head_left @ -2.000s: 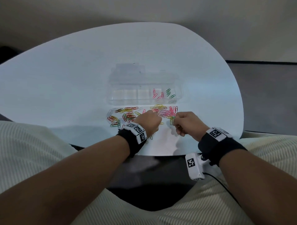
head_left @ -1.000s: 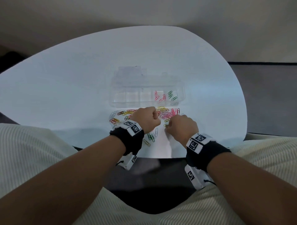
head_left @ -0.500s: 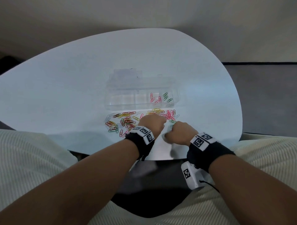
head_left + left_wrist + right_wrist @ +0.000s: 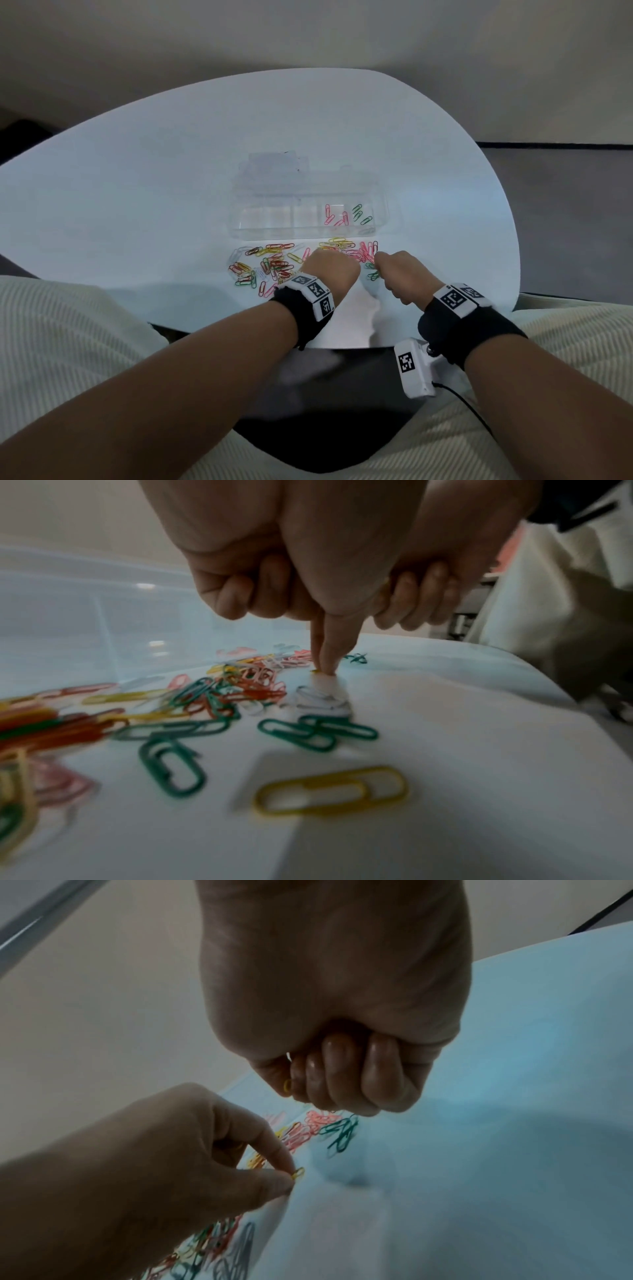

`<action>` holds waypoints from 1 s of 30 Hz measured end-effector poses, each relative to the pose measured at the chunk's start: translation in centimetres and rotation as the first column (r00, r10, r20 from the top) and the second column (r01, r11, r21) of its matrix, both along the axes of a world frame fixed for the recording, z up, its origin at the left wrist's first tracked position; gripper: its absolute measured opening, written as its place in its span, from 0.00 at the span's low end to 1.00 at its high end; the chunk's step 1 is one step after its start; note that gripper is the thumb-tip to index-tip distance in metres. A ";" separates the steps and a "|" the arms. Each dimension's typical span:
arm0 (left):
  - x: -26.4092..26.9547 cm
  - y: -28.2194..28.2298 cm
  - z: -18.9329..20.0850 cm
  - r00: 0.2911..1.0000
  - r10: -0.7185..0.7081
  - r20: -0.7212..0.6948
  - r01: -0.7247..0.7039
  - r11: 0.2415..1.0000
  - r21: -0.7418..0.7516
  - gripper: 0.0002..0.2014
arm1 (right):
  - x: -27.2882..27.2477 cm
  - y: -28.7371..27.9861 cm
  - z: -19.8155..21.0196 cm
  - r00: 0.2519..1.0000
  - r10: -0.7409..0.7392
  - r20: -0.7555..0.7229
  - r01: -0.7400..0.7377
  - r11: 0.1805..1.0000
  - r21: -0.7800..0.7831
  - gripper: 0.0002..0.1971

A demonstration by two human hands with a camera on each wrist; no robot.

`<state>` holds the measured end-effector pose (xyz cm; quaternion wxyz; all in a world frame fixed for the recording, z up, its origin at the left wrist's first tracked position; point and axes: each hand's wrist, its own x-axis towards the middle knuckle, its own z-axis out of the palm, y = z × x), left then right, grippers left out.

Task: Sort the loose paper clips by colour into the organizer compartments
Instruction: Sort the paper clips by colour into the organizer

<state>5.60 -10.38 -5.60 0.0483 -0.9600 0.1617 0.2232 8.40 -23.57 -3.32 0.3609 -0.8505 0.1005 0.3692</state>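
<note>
The left hand pinches a yellow paper clip against the table near the loose pile; the right hand is fisted round a few clips — one yellow. Light, stiff, slippery wire — best nipped by its edges. The organizer lies just beyond.

We see bare table wide open left, right and beyond the clear organizer, loose paper clips crowding the strip just before it, both hands there, perhaps a thin gap between clips and organizer wall.
</note>
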 end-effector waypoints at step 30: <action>10.3 11.0 7.5 0.776 0.521 -0.356 -0.613 0.757 -0.228 0.16 | 9.0 13.2 4.9 0.991 0.127 0.027 -0.129 0.990 0.053 0.10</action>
